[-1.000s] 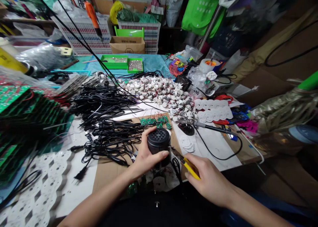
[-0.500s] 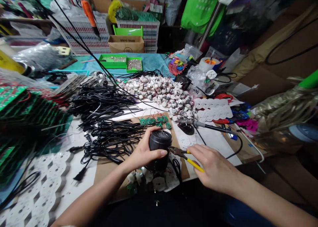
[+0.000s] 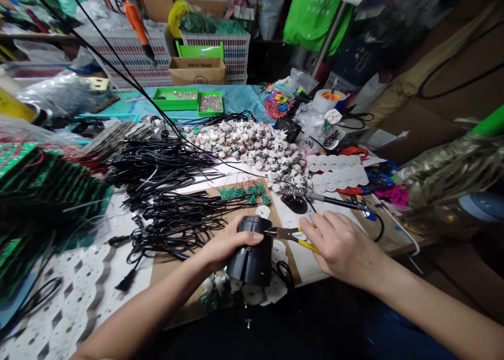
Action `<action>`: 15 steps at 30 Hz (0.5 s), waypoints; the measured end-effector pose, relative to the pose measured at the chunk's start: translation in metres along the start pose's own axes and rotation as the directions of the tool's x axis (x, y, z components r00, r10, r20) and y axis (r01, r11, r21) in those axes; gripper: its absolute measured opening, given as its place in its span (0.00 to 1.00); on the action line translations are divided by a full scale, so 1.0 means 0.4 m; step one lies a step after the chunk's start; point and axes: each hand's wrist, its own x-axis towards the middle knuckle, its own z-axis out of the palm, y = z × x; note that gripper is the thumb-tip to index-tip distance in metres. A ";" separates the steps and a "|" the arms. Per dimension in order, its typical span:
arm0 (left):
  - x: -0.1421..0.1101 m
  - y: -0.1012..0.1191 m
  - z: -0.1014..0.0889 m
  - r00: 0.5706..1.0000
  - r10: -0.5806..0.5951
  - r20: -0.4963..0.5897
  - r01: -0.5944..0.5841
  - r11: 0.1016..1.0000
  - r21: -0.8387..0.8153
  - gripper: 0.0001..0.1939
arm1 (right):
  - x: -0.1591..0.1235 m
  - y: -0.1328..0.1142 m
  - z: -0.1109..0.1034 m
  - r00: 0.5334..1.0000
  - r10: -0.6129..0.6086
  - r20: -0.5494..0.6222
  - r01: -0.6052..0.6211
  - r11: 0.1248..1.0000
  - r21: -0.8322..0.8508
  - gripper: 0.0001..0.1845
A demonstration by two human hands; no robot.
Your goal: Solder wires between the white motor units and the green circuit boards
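Observation:
My left hand (image 3: 224, 243) is wrapped round a black cylindrical housing (image 3: 251, 255), which lies tilted away from me near the table's front edge. My right hand (image 3: 342, 247) grips yellow-handled pliers (image 3: 293, 236), whose tips touch the upper rim of the housing. Small green circuit boards (image 3: 246, 192) lie on the brown cardboard just beyond the housing. White round parts sit under and in front of the housing.
Black power cords (image 3: 169, 192) are piled at the left, with stacked green boards (image 3: 35, 192) beyond them. A heap of small white parts (image 3: 255, 147) fills the middle. A soldering iron (image 3: 334, 201) rests at the right. Green trays (image 3: 189, 98) and crates stand at the back.
The housing has tipped from upright, with its perforated face up, to lying tilted away. My right hand has brought the pliers up and left to the housing's rim.

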 end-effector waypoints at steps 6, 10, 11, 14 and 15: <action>-0.008 -0.033 -0.023 0.964 -0.233 0.131 0.252 0.956 -0.152 0.26 | 0.001 0.032 -0.013 0.996 -0.018 -0.088 0.026 0.996 0.090 0.14; 0.003 -0.052 -0.043 0.882 -0.341 0.325 0.402 0.905 -0.141 0.19 | 0.008 0.052 -0.032 0.997 0.054 -0.060 -0.037 0.968 0.248 0.16; 0.010 -0.054 -0.045 0.859 -0.358 0.365 0.427 0.895 -0.127 0.19 | 0.019 0.060 -0.035 0.995 0.081 -0.052 -0.062 0.954 0.294 0.15; 0.036 -0.054 -0.045 0.814 -0.406 0.415 0.479 0.874 -0.086 0.20 | 0.087 0.102 -0.050 0.998 0.019 0.067 -0.049 0.877 0.478 0.13; 0.042 -0.055 -0.044 0.817 -0.408 0.407 0.480 0.873 -0.089 0.20 | 0.116 0.119 -0.058 0.988 -0.075 0.131 -0.007 0.846 0.534 0.13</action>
